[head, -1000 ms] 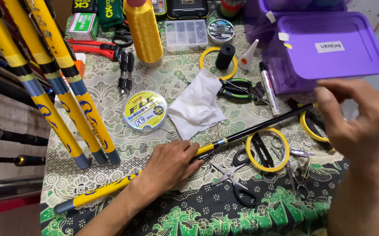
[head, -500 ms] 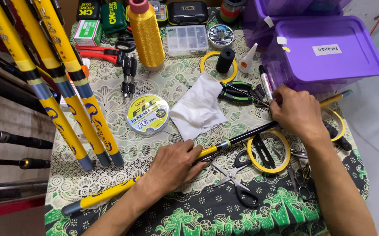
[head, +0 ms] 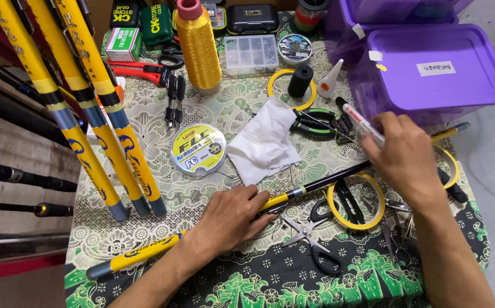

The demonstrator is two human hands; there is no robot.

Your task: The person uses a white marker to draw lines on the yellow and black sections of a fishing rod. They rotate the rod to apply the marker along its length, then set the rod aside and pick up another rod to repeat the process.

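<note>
Left hand: the left hand (head: 227,219) is laid palm-down on the rod (head: 293,193) near the table's front edge, fingers curled over it and pressing it to the cloth (head: 145,239).
Right hand: the right hand (head: 404,157) is closed around a marker (head: 362,122) near the table's right edge, just in front of the purple box (head: 435,74); the white marker sticks out past the fingers toward the back.
Rod: a yellow-and-black rod is laid slantwise across the table, from the front left corner up toward the right edge; its far part is hidden under the right hand.
Scissors: black-handled scissors (head: 315,239) are lying just in front of the rod, near the left fingertips.
Tape ring: a yellow ring (head: 356,201) is lying under the rod, between the two hands.
White cloth: a crumpled white piece (head: 264,142) is seen at the table's middle, just behind the rod.
Line spool: a flat round spool (head: 198,149) is beside the white piece, to its left.
Thread cone: a gold cone (head: 198,45) is standing upright near the back edge.
Upright rods: three yellow rods (head: 96,114) are leaned along the left edge.
</note>
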